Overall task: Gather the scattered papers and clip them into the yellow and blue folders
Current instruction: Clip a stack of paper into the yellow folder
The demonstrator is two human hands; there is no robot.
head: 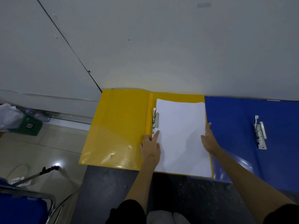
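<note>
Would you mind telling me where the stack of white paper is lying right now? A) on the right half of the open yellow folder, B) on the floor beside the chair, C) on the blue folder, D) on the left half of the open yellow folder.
A: the stack of white paper lies on the right half of the open yellow folder, beside its metal clip, and the blue folder holds no sheets.

Open room above blue folder [234, 135]; raised metal clip [260, 133] obstructs right; wall [161, 46] blocks behind.
</note>
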